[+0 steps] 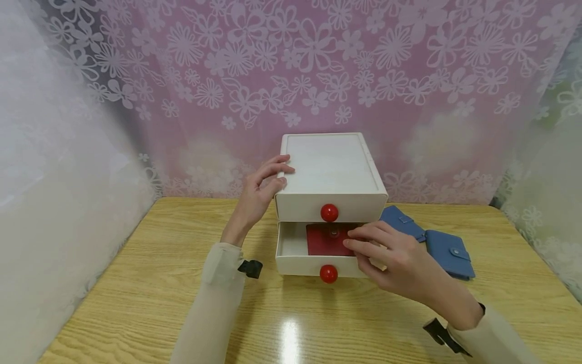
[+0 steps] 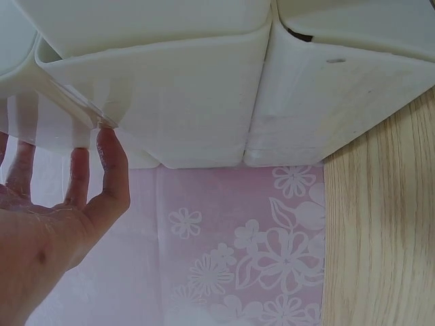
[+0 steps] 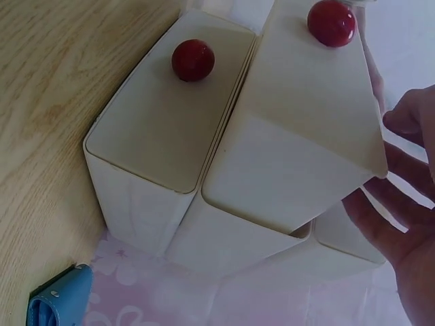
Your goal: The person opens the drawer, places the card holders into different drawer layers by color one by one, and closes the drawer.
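With the drawer cabinet steadied by the left hand's straight fingers, the red wallet in its open lower drawer, merely touched by the right hand's extended fingers, could jam the drawer if left lying askew.

A white drawer box with red knobs holds a red wallet; blue wallets lie beside it.

Both arms w/ long, loose sleeves, pale cream/off-white, thin soft fabric, slightly creased. Left sleeve ends in a plain cuff at the wrist; black clip/strap sits on it. Right sleeve same fabric, w/ dark band at cuff & black strap piece. Left hand & right hand bare: no gloves, rings or watch visible.
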A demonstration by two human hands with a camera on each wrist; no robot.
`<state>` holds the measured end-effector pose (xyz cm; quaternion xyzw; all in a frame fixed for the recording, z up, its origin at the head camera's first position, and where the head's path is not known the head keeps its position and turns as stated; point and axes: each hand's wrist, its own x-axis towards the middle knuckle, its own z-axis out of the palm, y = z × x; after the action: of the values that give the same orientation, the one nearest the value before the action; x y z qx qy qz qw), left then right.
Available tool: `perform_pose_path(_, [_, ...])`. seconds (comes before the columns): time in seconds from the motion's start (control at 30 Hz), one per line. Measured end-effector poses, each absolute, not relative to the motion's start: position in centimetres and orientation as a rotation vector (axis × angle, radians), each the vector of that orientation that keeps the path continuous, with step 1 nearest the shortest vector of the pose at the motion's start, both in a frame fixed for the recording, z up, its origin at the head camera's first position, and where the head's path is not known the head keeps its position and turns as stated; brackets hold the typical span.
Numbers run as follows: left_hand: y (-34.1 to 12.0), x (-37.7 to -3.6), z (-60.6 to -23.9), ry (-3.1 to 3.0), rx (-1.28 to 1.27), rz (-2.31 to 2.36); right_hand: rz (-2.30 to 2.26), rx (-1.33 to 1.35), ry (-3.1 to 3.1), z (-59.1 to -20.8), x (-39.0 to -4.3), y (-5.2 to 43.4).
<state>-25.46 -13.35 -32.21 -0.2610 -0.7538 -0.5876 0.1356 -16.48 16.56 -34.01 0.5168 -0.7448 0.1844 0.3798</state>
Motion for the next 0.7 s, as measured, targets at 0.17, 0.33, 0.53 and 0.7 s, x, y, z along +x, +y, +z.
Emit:
perform_pose_path(0.17, [-13.3,-25.5,-32.2,-2.191,-0.749,-1.695,0.39,1.329,-1.778,-34.0,-15.8,16.1])
perform_pose_path(0.33, [-13.4,-25.6,-32.4,-2.192,-0.747,-1.699,0.376,1.35,-1.693,-33.9,-15.2,15.5])
perform_pose_path(0.53, [-13.4,-25.7,-32.4,-2.185,-0.753,-1.704,0.364,1.38,-1.683,-34.0,-14.3,15.1])
perform_pose_path(0.7, [-13.4,-25.7,-32.3,-2.182,-0.757,-1.705,0.326,1.396,-1.705,-34.2,-13.9,15.0])
